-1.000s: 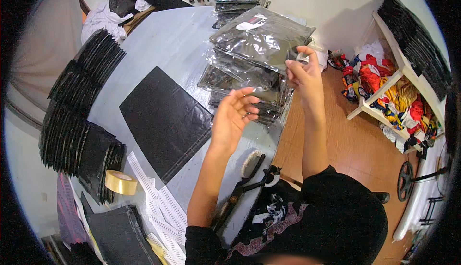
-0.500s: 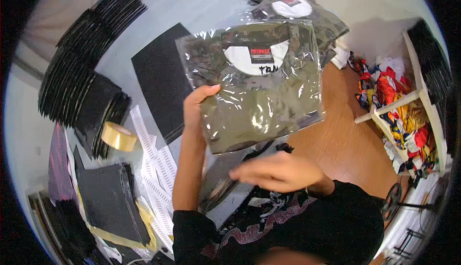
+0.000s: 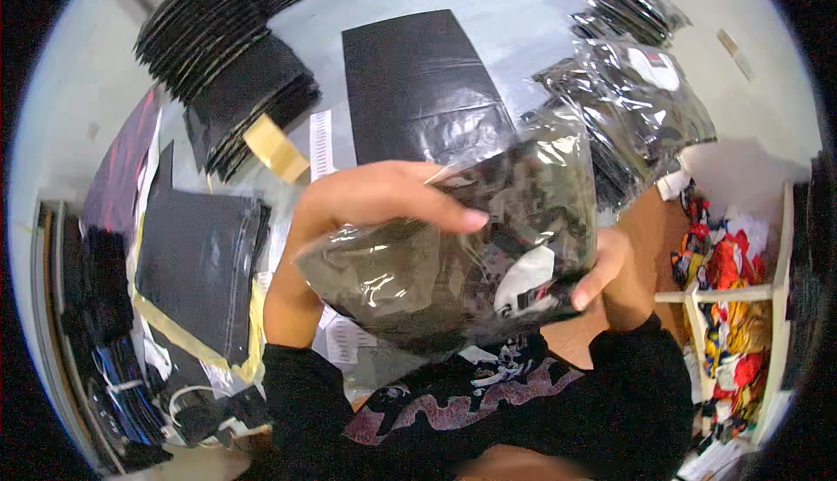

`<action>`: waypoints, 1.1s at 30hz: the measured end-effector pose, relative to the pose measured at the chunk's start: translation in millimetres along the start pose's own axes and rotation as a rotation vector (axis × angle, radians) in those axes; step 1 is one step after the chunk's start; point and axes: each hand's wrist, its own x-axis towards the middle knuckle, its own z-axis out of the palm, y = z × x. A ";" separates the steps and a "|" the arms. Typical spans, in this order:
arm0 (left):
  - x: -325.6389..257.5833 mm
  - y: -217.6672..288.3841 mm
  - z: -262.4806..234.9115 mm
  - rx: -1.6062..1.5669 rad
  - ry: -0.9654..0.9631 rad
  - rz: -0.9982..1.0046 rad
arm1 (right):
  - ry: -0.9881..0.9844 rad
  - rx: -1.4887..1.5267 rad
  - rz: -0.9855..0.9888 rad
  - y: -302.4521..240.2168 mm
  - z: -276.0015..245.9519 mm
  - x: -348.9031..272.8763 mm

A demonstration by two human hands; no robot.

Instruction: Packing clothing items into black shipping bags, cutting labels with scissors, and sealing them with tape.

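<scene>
While L hand [image 3: 370, 195] is pinching left side of bagged shirt [image 3: 458, 263], R hand [image 3: 614, 274] is pinching its right edge; it's spanning btwn the 2, black pouch [image 3: 418, 80] lying beyond on worktop [image 3: 507, 28].

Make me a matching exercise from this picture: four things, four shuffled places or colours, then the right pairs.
Things
1. Wrapped garment
2. Tape roll
3. Black sheet
4. Colourful cloths

Descriptions
A. Piled in the shelf unit
B. Flat on the table
C. Held by left hand and right hand
D. Golden yellow

Pairs: 1-C; 2-D; 3-B; 4-A
</scene>
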 end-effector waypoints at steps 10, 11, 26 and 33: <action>96.9 -86.3 -148.9 1.290 0.801 0.430 | 0.457 1.099 -0.498 81.4 72.8 47.4; 99.8 -95.6 -154.1 1.563 0.805 0.303 | 0.475 1.163 -0.541 84.0 75.4 48.6; 92.9 -110.9 -177.9 1.395 0.574 0.413 | 0.713 1.373 -0.598 56.8 52.8 81.1; 97.2 -117.1 -171.4 1.513 0.716 0.465 | 0.847 1.293 -0.564 41.1 51.9 77.3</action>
